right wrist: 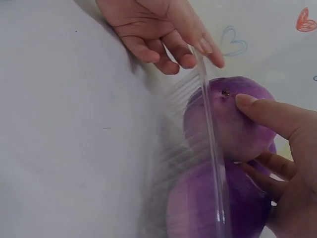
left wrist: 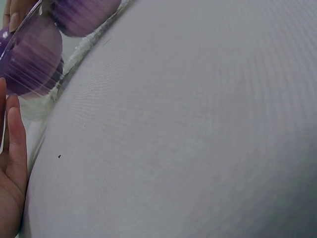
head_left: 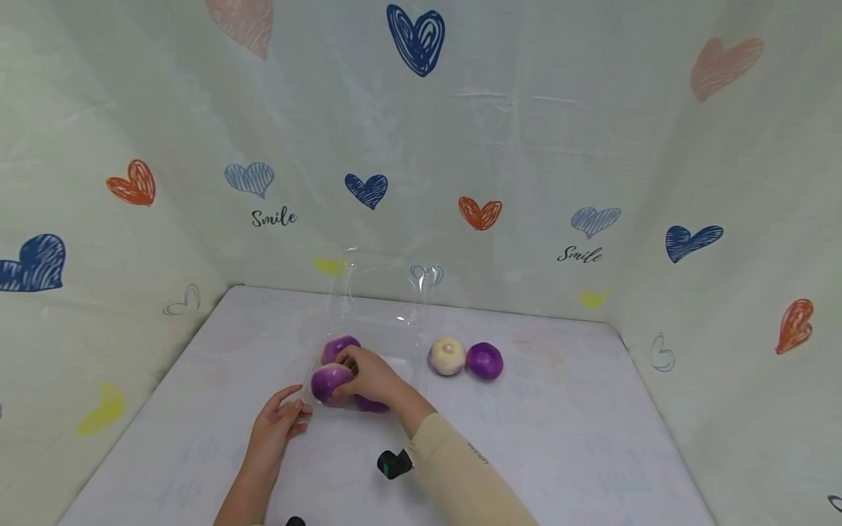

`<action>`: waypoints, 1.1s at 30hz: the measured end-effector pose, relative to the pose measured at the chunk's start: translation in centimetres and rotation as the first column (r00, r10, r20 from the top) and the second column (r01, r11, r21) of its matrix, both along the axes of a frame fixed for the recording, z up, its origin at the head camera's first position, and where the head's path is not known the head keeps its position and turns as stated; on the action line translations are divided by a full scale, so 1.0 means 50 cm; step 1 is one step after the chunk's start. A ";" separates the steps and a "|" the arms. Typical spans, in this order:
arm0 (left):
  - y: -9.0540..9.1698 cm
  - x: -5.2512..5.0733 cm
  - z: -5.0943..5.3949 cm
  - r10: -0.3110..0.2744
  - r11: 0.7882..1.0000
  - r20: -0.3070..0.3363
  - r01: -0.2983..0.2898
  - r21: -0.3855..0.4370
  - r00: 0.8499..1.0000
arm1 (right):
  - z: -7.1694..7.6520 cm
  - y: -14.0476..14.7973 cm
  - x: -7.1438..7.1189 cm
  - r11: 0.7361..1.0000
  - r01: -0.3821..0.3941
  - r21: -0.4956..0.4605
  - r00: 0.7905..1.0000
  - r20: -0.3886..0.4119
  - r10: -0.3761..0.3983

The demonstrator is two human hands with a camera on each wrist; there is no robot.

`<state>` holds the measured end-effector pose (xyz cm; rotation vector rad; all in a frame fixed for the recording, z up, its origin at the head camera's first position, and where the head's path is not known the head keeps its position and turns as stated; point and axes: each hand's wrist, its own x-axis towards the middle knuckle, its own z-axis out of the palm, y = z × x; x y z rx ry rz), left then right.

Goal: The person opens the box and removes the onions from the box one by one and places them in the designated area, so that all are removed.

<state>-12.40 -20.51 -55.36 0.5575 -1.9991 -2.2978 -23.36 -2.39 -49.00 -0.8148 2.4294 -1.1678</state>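
Note:
A clear plastic clamshell box (head_left: 395,365) lies with its lid (head_left: 378,288) raised at the back. My right hand (head_left: 371,376) reaches into its left front part and grips a round purple vegetable (right wrist: 237,119), onion-like or turnip-like, with a small brown stem spot. The thumb presses its top while the fingers curl at its side. Other purple vegetables sit beside it: one behind (head_left: 340,346) and one to the right (head_left: 373,405), partly hidden by my hand. My left hand (head_left: 275,424), fingers loosely extended, touches the box's left front corner.
Right of the box, on the white tabletop (head_left: 559,424), sit a pale round vegetable (head_left: 447,356) with a purple edge and a purple one (head_left: 485,361). A black object (head_left: 395,464) shows by the right sleeve. A heart-printed curtain (head_left: 513,146) surrounds the table.

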 end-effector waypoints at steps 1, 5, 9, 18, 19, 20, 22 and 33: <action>0.000 0.000 0.001 0.000 1.000 0.004 0.000 0.000 1.000 | -0.001 0.003 -0.002 1.000 0.005 -0.017 1.000 0.003 -0.005; 0.000 0.001 0.004 0.004 1.000 0.013 -0.004 0.000 1.000 | -0.003 0.017 -0.007 0.997 0.027 -0.072 1.000 0.012 -0.026; -0.002 0.001 0.005 0.006 1.000 0.005 -0.006 -0.006 1.000 | -0.004 0.034 -0.007 0.994 0.053 -0.098 0.999 0.019 -0.052; -0.001 -0.002 0.003 0.000 1.000 -0.007 0.000 0.001 1.000 | -0.003 0.079 0.001 0.981 0.138 -0.139 0.989 0.076 -0.128; -0.001 -0.001 0.003 -0.001 1.000 -0.010 0.001 0.002 1.000 | -0.001 0.084 0.001 0.977 0.145 -0.155 0.987 0.089 -0.132; -0.001 -0.002 0.002 -0.003 1.000 -0.014 0.003 0.002 1.000 | 0.001 0.089 0.001 0.974 0.152 -0.169 0.986 0.101 -0.136; -0.001 -0.002 0.002 -0.005 1.000 -0.020 0.005 0.003 1.000 | 0.006 0.102 0.002 0.966 0.165 -0.198 0.982 0.122 -0.142; 0.000 -0.001 -0.003 0.001 1.000 -0.035 -0.001 0.012 0.999 | 0.026 0.166 0.003 0.942 0.227 -0.247 0.971 0.128 -0.201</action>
